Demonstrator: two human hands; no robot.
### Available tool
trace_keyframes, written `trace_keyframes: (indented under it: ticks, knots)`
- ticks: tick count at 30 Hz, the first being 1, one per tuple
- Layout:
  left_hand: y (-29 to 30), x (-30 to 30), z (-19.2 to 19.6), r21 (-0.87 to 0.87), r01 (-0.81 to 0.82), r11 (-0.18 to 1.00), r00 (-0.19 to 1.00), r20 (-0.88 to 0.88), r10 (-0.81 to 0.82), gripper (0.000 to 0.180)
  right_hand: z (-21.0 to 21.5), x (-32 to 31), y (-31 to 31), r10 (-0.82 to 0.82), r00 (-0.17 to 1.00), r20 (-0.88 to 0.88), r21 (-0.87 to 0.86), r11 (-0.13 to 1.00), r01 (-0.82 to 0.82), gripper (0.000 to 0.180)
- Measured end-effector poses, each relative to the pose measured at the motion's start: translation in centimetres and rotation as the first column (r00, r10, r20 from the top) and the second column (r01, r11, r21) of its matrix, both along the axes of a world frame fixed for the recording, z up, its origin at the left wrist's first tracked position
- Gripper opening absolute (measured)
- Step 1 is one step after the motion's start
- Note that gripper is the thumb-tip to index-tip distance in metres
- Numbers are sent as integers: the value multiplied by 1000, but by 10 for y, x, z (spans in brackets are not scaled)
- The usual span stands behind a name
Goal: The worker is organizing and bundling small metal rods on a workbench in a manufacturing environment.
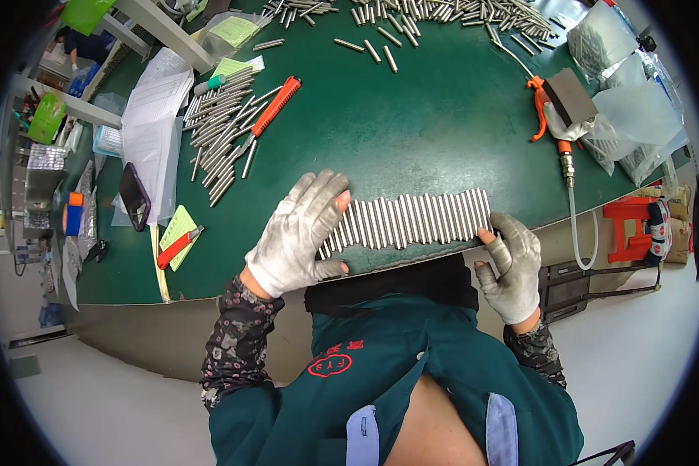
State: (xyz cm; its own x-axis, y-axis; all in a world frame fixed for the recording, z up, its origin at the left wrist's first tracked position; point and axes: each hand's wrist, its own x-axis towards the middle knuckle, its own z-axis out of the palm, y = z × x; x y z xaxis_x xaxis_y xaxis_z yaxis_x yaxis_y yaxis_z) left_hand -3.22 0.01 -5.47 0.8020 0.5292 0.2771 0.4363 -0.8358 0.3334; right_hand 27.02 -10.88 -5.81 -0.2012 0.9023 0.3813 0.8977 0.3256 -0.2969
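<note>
A row of short steel pins (408,220) lies side by side on the green tabletop, close to its front edge. At the row's left end rests my left hand (303,233) in a white glove with greyed fingers, bare fingertips showing; the fingers are stretched out and the thumb is apart. My right hand (512,268), gloved alike, is at the right end, its bare index fingertip by the last pin and its other fingers spread. Both hands flank the row and neither grips a pin. Part of the left end is hidden beneath my left hand.
A loose pile of pins (217,124) lies left, with an orange-handled knife (276,109) on it. More pins (443,11) are scattered at the far edge. An orange air gun (539,109) with a hose is at right. A phone (134,196) and red cutter (180,247) lie left.
</note>
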Motion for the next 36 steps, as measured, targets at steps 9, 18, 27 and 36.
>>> trace_keyframes:
  ticks: [9, 18, 27, 36]
  knots:
    - [-6, 9, -1, -131, 130, 983, 990, -37, -136, 87, 1, 2, 2, 13, 999, -53, -11, 1000, -14, 42]
    - [14, 34, 11, -93, 140, 986, 985, -93, -148, 87, 1, 4, 4, 21, 997, -69, 16, 1000, -20, 40]
    - [16, 43, 12, -132, 288, 948, 944, -124, -304, 91, -2, 8, 3, 39, 990, -132, 25, 999, -36, 44]
    - [23, 59, 20, -177, 268, 947, 938, -177, -298, 85, 29, 27, 20, -71, 995, -68, 129, 988, 79, 39]
